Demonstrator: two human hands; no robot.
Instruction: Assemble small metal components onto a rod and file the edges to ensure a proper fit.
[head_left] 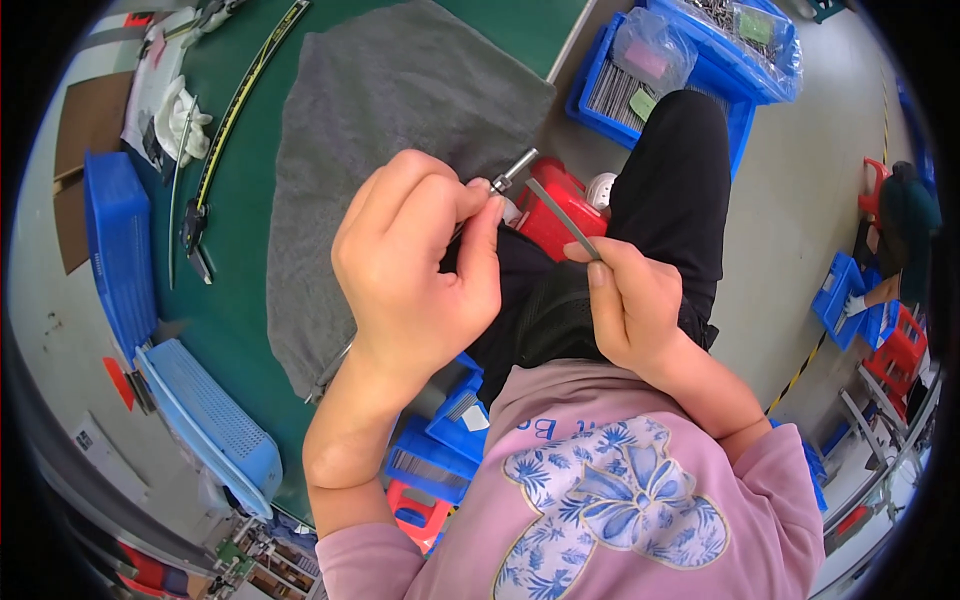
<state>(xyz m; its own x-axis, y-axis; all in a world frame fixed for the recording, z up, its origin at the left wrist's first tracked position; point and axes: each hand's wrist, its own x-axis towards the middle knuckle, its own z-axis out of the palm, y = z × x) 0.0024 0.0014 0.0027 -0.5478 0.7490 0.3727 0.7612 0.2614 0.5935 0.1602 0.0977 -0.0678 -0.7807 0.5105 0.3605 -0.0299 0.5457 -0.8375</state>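
Between the thumb and fingertips of my left hand [415, 255] is a slim metal shaft [517, 170] with a stepped collar, its free end tilted up and to the right. Most of the shaft is hidden behind the hand. My right hand [638, 300] is closed on a thin, flat grey file [563, 218], pinched near its lower end. The file points up and left, its tip close to the shaft's end; whether they touch, I cannot tell. Both hands are above my lap, with the grey cloth [390, 90] to the left.
On the green table [235, 250] lie a black-and-yellow measuring tool [240, 110] and white gloves [180, 120]. Blue baskets [205, 415] line its left side. Blue bins [600, 75] of metal rods stand at the upper right, near a red stool [552, 212]. Another person's hand [855, 305] is far right.
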